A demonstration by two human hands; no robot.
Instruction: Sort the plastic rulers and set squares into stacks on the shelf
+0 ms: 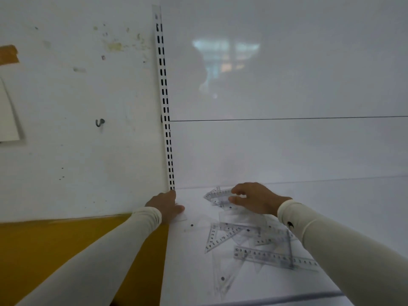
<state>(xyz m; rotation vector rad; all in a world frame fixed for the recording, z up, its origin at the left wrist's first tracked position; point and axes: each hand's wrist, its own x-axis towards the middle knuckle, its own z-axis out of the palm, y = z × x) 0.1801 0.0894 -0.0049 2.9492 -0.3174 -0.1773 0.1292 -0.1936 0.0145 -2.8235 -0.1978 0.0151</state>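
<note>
Right now I see my right hand (254,198) pinching a clear triangular set square (217,195) above the ruler pile (254,244); left hand (166,206) presses flat, fingers straight, on the smooth white shelf (353,206).

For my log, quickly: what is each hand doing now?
Left hand: open, resting on the shelf edge.
Right hand: pinching a set square.

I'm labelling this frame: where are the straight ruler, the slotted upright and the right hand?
Straight ruler (276,258): head view, mid-length.
Slotted upright (164,96): head view, mid-height.
Right hand (256,198): head view, back of hand.
</note>
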